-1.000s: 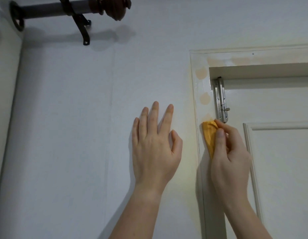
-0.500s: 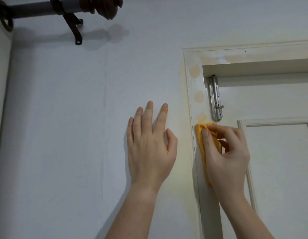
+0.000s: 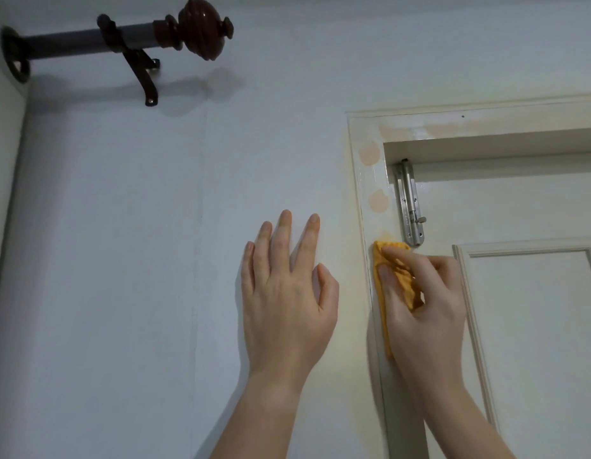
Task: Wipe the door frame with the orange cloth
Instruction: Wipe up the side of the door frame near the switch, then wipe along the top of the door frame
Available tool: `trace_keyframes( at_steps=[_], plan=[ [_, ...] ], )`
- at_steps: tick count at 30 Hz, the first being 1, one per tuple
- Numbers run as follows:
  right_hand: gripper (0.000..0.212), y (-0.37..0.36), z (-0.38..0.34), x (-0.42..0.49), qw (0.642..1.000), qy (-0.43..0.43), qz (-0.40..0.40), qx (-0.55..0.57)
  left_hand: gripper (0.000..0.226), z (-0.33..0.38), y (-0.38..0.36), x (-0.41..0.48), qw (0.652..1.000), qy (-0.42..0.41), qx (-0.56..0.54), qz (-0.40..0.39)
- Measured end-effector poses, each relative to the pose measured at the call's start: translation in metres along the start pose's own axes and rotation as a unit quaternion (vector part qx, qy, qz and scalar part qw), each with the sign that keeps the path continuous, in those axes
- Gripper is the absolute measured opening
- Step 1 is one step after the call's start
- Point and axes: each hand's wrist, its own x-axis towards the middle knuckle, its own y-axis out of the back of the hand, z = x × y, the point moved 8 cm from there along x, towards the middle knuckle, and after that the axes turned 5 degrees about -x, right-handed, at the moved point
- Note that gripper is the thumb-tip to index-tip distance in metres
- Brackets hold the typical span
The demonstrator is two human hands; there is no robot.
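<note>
The cream door frame (image 3: 370, 180) runs up the right half of the view, with pale orange patches on its left upright. My right hand (image 3: 423, 306) is shut on the folded orange cloth (image 3: 405, 283) and presses it flat against that upright, just below the lowest patch. Most of the cloth is hidden under my fingers and palm. My left hand (image 3: 287, 299) lies flat on the white wall to the left of the frame, fingers spread, holding nothing.
A metal slide bolt (image 3: 410, 207) is fixed to the white door (image 3: 519, 326) just right of the cloth. A dark curtain rod with a round finial (image 3: 201, 29) juts from the wall at the upper left.
My right hand has turned so its fingers lie across the cloth on the frame instead of gripping it edge-on. The left hand stays flat on the wall. The view has shifted slightly.
</note>
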Motion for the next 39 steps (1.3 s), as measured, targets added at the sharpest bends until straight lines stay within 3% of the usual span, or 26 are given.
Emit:
trace_keyframes(
  at_steps=[10,15,21,26,32,37,39],
  plan=[
    [0.018,-0.01,-0.01,0.018,1.0,0.016,0.002,-0.018,0.066,0.0,-0.002,0.0,1.0,0.0,-0.001,0.003],
    [0.012,-0.015,-0.014,0.069,1.0,0.011,0.024,-0.012,0.066,-0.001,-0.003,0.0,1.0,-0.001,0.001,0.008],
    [0.012,-0.023,-0.023,0.053,0.999,0.018,0.026,-0.039,0.066,-0.001,-0.004,0.0,1.0,-0.002,0.0,0.0],
    [0.01,-0.022,-0.021,0.093,0.999,0.006,0.048,0.002,0.066,-0.001,-0.003,0.001,1.0,-0.002,0.005,0.005],
    [0.011,-0.037,-0.043,0.087,0.991,0.084,0.042,-0.096,0.068,-0.001,-0.001,0.003,1.0,0.0,-0.007,0.009],
    [0.012,-0.032,-0.035,0.107,0.994,0.042,0.077,-0.066,0.067,0.001,0.002,0.005,1.0,0.002,0.003,0.013],
    [0.01,-0.041,-0.047,0.096,0.991,0.074,0.055,-0.101,0.067,0.001,0.003,0.005,1.0,0.0,-0.003,0.015]
  ],
)
